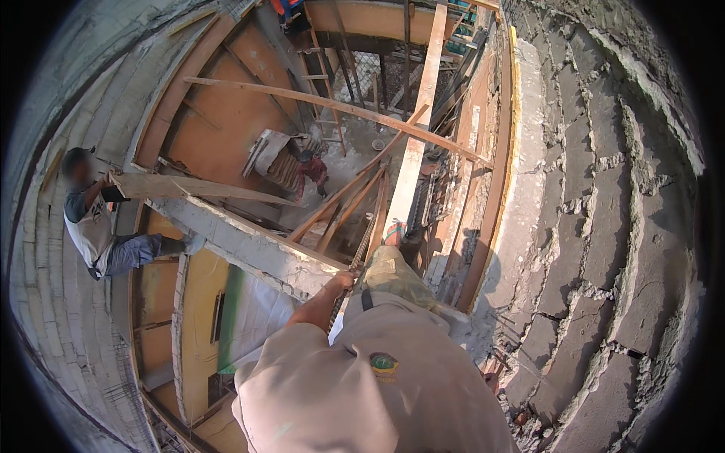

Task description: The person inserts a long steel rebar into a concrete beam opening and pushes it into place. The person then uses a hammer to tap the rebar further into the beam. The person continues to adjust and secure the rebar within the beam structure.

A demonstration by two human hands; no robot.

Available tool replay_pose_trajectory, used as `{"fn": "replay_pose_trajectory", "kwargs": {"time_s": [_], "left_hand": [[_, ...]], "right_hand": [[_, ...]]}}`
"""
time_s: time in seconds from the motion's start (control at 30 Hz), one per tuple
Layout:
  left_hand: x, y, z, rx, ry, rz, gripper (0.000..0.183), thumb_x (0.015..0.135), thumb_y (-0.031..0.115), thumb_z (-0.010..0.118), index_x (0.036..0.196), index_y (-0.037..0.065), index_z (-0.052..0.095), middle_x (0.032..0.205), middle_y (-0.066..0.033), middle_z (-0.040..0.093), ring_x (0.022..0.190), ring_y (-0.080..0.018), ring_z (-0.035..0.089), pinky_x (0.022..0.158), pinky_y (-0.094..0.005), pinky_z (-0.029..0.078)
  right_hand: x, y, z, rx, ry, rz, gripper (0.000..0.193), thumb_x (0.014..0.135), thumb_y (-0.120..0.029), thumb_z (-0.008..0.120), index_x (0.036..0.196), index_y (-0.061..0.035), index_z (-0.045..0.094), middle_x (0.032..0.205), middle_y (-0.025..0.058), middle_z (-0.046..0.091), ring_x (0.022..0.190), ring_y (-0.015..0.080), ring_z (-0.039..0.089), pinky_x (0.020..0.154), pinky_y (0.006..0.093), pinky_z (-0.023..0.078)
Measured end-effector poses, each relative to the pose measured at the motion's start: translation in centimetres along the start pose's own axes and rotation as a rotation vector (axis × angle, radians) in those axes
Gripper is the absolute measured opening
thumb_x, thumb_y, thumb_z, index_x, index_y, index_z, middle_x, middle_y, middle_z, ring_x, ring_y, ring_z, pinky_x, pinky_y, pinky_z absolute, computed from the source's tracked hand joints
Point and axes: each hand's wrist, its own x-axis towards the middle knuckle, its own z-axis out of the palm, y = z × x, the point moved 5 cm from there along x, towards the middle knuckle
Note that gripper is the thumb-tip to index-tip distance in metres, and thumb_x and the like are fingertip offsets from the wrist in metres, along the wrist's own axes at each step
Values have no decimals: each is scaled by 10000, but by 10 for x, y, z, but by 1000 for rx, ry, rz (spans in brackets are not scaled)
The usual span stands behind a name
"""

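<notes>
My left hand (345, 280) is closed around a ribbed steel bar (362, 245) that rises steeply beside my leg. My bare left forearm reaches out to it from my beige shirt (362, 392). My foot in a sandal (394, 229) stands on a long wooden plank (414, 151) high above the ground. My right hand is hidden, out of the picture.
A rough block wall (604, 211) stands close on the right. A concrete beam (249, 245) crosses on the left, with slanted timber props (340, 204). A person in a grey shirt (91, 223) holds a board (189, 187) at the left. Far below stands another person in red (311, 170), near a ladder (326, 98).
</notes>
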Motion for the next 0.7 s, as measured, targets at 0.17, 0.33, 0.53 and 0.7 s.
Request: {"fn": "replay_pose_trajectory", "kwargs": {"time_s": [0.17, 0.33, 0.53, 0.7], "left_hand": [[-1, -24, -11, 80, 9, -2, 403, 902, 417, 625, 708, 67, 577, 529, -35, 446, 424, -178, 431, 381, -362, 354], [6, -34, -8, 23, 41, -79, 401, 925, 425, 579, 761, 59, 574, 533, -37, 442, 410, -181, 417, 380, -362, 351], [48, 1, -24, -40, 14, 45, 284, 923, 294, 534, 846, 45, 649, 545, -52, 484, 430, -178, 461, 373, -361, 378], [82, 45, -48, 67, 56, 24, 283, 917, 298, 548, 889, 47, 673, 602, -78, 571, 495, -189, 544, 438, -375, 436]], "right_hand": [[2, -23, -6, 73, 145, 144, 309, 800, -282, 693, 786, 15, 612, 720, 206, 628, 703, 384, 616, 676, 472, 461], [8, 2, -2, 16, 190, 159, 273, 829, -261, 677, 846, 10, 646, 646, 125, 621, 554, 265, 581, 584, 403, 464], [40, -96, -119, -165, 256, 27, 630, 860, -301, 707, 1384, -34, 484, 986, 209, 699, 840, 301, 671, 777, 389, 511], [41, -351, -361, -741, 1097, -675, 465, 889, -319, 663, 1260, -73, 531, 1192, 146, 579, 1099, 363, 558, 898, 482, 471]]}}
